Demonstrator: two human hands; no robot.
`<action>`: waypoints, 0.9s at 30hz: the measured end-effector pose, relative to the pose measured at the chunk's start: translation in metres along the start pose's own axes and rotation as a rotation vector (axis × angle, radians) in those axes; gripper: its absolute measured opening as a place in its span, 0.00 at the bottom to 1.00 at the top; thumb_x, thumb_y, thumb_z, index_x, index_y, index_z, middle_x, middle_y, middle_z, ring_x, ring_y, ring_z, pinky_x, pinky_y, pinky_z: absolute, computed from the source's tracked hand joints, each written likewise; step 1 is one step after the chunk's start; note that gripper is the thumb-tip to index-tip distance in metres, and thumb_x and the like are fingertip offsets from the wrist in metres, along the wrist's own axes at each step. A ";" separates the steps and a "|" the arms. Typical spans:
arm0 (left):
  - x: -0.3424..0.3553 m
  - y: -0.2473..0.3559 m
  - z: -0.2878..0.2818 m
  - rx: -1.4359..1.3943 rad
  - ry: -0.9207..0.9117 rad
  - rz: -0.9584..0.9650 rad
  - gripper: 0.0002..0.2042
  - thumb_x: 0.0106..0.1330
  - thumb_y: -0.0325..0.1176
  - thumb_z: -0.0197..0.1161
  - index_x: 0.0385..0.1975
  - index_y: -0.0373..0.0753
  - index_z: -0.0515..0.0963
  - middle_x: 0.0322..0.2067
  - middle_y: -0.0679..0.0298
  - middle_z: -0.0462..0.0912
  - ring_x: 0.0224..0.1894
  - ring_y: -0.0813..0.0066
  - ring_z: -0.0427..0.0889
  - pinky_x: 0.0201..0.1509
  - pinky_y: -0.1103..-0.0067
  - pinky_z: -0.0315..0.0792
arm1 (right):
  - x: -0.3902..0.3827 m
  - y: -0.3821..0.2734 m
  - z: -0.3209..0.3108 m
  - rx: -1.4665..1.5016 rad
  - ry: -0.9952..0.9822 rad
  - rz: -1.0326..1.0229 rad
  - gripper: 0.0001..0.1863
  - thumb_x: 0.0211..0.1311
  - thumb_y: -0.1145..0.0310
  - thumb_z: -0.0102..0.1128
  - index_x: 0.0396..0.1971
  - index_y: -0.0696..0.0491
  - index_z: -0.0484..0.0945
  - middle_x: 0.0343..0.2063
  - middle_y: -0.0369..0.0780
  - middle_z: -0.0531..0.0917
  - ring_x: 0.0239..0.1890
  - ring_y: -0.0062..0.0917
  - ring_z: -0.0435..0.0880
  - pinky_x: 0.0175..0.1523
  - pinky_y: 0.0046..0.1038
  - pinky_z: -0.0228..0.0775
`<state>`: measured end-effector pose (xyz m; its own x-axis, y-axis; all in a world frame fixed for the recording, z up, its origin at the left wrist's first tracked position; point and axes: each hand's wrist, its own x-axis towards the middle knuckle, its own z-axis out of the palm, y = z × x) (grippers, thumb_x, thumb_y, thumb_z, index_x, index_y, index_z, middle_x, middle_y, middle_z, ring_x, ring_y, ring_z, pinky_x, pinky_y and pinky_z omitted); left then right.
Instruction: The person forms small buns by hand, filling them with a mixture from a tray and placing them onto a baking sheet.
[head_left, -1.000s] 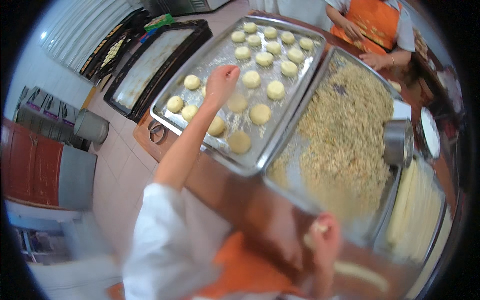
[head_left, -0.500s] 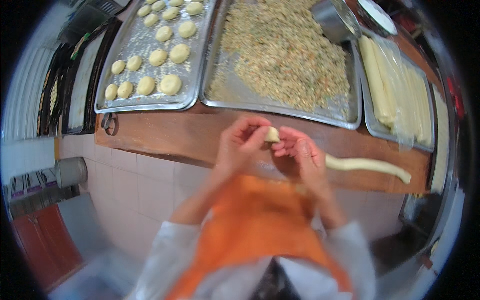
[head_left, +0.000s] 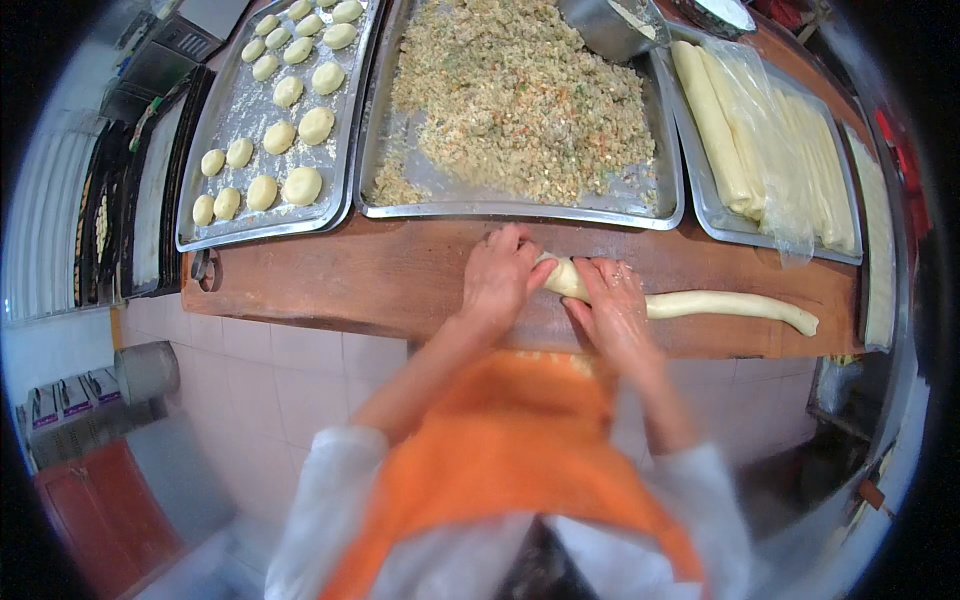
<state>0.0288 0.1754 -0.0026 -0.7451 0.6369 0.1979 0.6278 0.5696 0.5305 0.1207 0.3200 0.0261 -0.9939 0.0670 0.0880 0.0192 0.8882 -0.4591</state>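
A pale dough rope lies along the front of the wooden worktop, its thin tail reaching to the right. My left hand is closed at the rope's left end, with the thumb against the dough and the fingertips partly hidden. Close beside it, my right hand is wrapped over the rope from above, fingers on the far side and thumb on the near side. Between the hands a short, thicker stretch of dough shows. Beyond them, a tray holds crumbly, speckled filling.
At the left, a metal tray carries several round dough pieces. A steel pot rests in the filling tray's far right corner. Thick dough logs lie partly under clear plastic at the right. A metal ring sits at the worktop's left end.
Both hands were raised over the worktop, pinching a small dough piece. Now they are lower, on the dough rope, and that small piece is not distinguishable. The view has shifted slightly.
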 end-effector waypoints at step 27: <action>0.017 0.076 -0.026 -0.137 0.160 0.472 0.13 0.48 0.30 0.60 0.35 0.39 0.74 0.40 0.58 0.74 0.43 0.57 0.72 0.52 0.65 0.63 | -0.019 0.018 -0.028 0.591 -0.171 -0.019 0.10 0.49 0.73 0.53 0.33 0.53 0.74 0.29 0.47 0.76 0.34 0.40 0.75 0.38 0.35 0.66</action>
<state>0.0583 0.2160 0.0621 -0.4197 0.7148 0.5593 0.8766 0.1594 0.4541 0.1427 0.3481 0.0411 -0.9978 -0.0638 -0.0196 -0.0137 0.4833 -0.8753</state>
